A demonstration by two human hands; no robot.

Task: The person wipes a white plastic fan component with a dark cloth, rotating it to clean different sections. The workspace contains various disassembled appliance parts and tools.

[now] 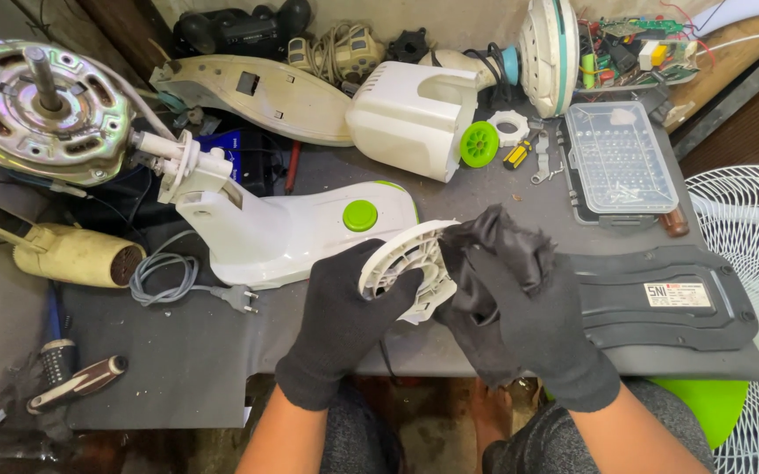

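Near the front edge of the worktop (178, 360), a round white slotted plastic part (406, 268) is gripped by the gloved left hand (344, 316), fingers closed round its rim. A black cloth (498, 241) is pressed against the part's right side by the gloved right hand (520, 320), fingers curled shut on it. A white fan base with green button (300, 233) lies just behind.

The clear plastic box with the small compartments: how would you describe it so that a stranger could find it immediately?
Start at the grey worktable and look to its far right corner, just left of the white fan grille. There lies the clear plastic box, a flat rectangular case with a grid of little compartments and a few small metal parts inside. It is the only see-through thing there; the black base plate nearer the person is opaque.
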